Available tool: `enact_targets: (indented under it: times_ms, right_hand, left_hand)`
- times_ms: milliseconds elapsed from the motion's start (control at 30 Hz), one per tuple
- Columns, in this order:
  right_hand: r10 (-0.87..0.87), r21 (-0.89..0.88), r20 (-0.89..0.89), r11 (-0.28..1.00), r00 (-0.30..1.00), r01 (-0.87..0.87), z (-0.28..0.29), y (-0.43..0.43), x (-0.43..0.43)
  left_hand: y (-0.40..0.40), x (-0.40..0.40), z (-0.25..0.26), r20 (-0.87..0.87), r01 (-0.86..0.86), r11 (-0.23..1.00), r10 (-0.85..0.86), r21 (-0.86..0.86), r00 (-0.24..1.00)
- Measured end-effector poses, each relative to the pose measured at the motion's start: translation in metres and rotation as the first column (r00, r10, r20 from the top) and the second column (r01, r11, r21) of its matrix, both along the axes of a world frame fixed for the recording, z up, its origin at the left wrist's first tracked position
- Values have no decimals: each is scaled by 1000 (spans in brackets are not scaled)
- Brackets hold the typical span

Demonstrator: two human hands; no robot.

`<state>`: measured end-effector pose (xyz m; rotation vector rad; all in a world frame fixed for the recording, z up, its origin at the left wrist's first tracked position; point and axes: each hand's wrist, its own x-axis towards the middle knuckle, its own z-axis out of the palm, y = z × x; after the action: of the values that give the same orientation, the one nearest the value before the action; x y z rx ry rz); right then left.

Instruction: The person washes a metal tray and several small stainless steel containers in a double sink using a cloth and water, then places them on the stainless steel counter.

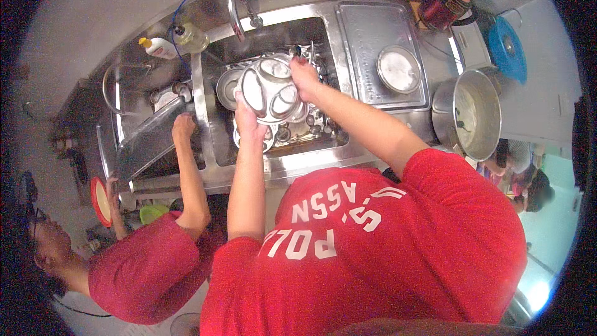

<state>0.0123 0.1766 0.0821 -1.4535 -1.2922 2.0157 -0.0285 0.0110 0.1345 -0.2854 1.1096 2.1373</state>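
Over the right basin of a steel double sink point(201, 112), my two hands hold a round steel compartment plate point(266, 87) tilted between them. My left hand point(248, 114) grips its lower left edge. At the plate's upper right edge, my right hand point(304, 77) is closed on the rim. Beneath lie several steel dishes; a round one point(228, 88) shows at the left and another compartment plate point(269, 142) below my left hand. Small metal pieces point(305, 126) lie to the right. What the dishes under the held plate look like is mostly hidden.
A co-worker point(149, 266) at the left handles a large metal tray point(151, 137) over the left basin. Behind are a faucet point(235, 11) and soap bottles point(161, 48). To the right stand a steel tray point(373, 18) bearing a round lid or plate point(399, 69), a large pot point(466, 114) and a blue lid point(507, 50).
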Motion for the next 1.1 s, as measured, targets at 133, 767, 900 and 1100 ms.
enact_targets:
  times_ms: [133,767,900,1100]
  right_hand:
    - [80,246,72,965,994,-96,-12,-28,27]
    - [543,-249,-233,769,807,-589,45,-20,84]
    - [574,-181,-55,799,817,-574,25,19,115]
    - [429,129,58,892,901,-433,27,95,161]
  left_hand:
    - [9,6,1,-73,-149,969,137,-199,988]
    - [-36,-24,33,-714,-347,706,-318,-618,624]
    - [-96,-76,18,-720,-491,528,-550,-693,423]
    - [-164,-147,-51,-610,-614,227,-586,-756,534]
